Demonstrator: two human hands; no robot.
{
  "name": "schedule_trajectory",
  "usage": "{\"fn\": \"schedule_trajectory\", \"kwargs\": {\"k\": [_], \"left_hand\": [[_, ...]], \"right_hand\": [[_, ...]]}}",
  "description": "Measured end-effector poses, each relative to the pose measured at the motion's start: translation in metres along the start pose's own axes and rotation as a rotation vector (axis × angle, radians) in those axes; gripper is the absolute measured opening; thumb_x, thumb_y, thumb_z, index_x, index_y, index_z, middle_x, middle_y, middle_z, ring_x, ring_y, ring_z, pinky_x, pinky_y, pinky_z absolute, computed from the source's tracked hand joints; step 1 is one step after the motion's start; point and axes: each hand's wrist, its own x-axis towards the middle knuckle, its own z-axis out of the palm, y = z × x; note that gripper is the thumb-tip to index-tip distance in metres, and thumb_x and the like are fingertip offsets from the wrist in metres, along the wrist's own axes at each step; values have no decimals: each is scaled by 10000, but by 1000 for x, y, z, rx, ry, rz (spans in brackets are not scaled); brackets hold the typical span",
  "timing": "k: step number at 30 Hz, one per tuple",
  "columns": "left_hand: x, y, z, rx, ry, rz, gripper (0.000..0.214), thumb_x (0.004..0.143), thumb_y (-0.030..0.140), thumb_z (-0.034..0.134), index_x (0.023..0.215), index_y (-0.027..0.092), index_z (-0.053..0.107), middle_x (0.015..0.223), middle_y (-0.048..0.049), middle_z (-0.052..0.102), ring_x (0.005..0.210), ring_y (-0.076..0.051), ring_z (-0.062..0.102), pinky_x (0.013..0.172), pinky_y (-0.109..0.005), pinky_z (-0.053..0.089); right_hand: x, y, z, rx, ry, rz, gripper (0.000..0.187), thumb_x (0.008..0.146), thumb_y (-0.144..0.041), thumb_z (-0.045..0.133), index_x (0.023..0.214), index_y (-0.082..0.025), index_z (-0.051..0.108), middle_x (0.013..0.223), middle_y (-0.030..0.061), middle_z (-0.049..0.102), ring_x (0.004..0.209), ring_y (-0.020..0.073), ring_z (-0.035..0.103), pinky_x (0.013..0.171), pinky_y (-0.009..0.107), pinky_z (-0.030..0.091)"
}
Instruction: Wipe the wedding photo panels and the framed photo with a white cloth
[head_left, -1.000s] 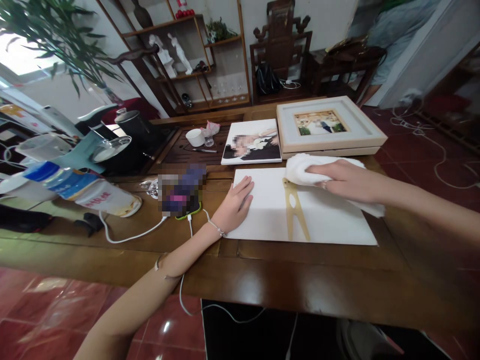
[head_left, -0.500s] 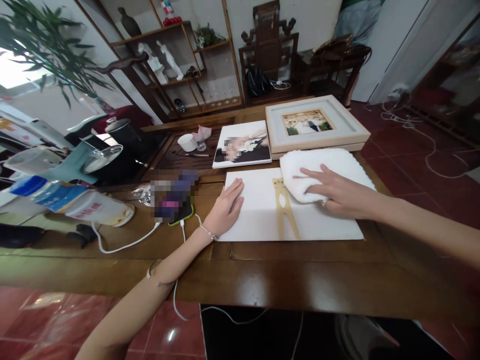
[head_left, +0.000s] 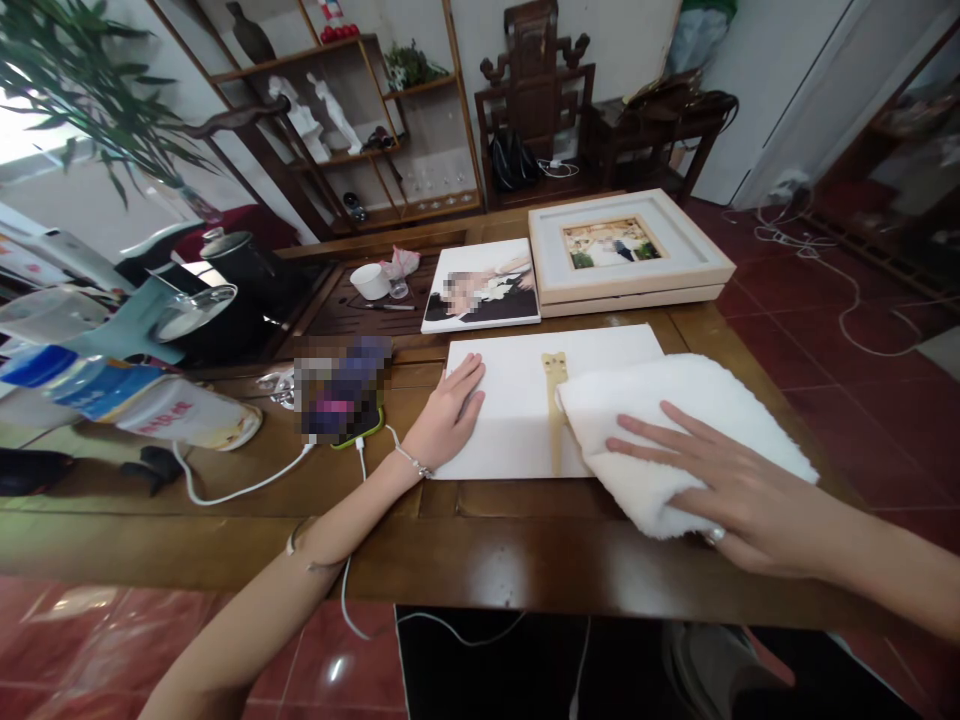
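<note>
A white rectangular panel [head_left: 502, 430] lies flat on the wooden table before me. Down its middle runs a tan strip [head_left: 556, 400] with small dark spots at its top; the towel hides part of it. My left hand [head_left: 448, 415] rests flat on the panel's left edge, fingers stretched out and holding nothing. Over the panel's right side and past its front edge spreads a fluffy white towel [head_left: 652, 390]. My right hand [head_left: 731, 485] presses on this towel with fingers spread over it and some cloth gathered under the palm.
Behind the panel lie a photo print [head_left: 491, 285] and a pale wooden picture frame [head_left: 555, 290]. A phone [head_left: 349, 400] with a white cable is to the left, beside a blue-capped container [head_left: 180, 410]. Further back are a white cup [head_left: 370, 282] and a dark pot [head_left: 236, 262].
My right hand has drawn the towel toward me and to the right, past the panel's front edge. The panel's far right corner now shows. My left hand stays on the panel.
</note>
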Motion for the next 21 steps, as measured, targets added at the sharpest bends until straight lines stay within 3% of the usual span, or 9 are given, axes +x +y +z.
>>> {"fn": "schedule_trajectory", "kwargs": {"k": [3,6,11,13,15,18,21], "left_hand": [[0,0,0,-1,-4,5,423,915,245,387,1309,126,485,1426,-151,416,1362,-246,329,1123,-518,239],[0,1,-1,-7,-7,4,424,913,246,390,1307,122,488,1425,-150,418,1362,-245,328,1126,-505,241],[0,0,-1,-12,-17,1,440,918,247,380,1316,84,475,1433,-166,401,1371,-249,309,1133,-500,227],[0,0,-1,0,-20,-1,442,921,246,372,1321,82,468,1435,-165,397,1373,-245,304,1132,-498,230],[0,0,-1,11,-18,-4,438,922,245,371,1322,95,467,1435,-157,400,1373,-239,306,1131,-498,233],[0,0,0,19,-14,-6,432,920,243,374,1317,103,472,1435,-153,402,1370,-237,312,1129,-503,232],[-1,-1,0,20,-9,-3,432,920,240,374,1313,91,474,1434,-159,401,1369,-237,316,1128,-505,233]], "right_hand": [[7,27,-5,15,-12,41,399,606,-21,399,868,-207,636,1475,35,337,1394,233,180,1130,545,152],[20,64,-12,83,-9,92,380,655,-83,419,953,-206,619,1464,57,355,1357,267,282,1104,559,215],[42,105,-26,79,-29,244,323,719,-75,381,921,-181,609,1142,91,643,1226,303,474,1076,530,294],[45,105,-26,75,-11,252,330,722,-51,361,916,-160,606,1088,100,663,1210,302,491,1091,527,265],[41,96,-22,71,9,225,338,700,-44,380,924,-157,606,1201,114,613,1263,304,431,1094,534,253],[28,67,-10,47,63,131,338,676,-62,418,939,-165,605,1437,126,388,1345,309,297,1081,582,244],[10,29,1,31,84,4,305,640,-68,437,860,-186,612,1499,83,277,1376,315,212,1082,635,186]]}}
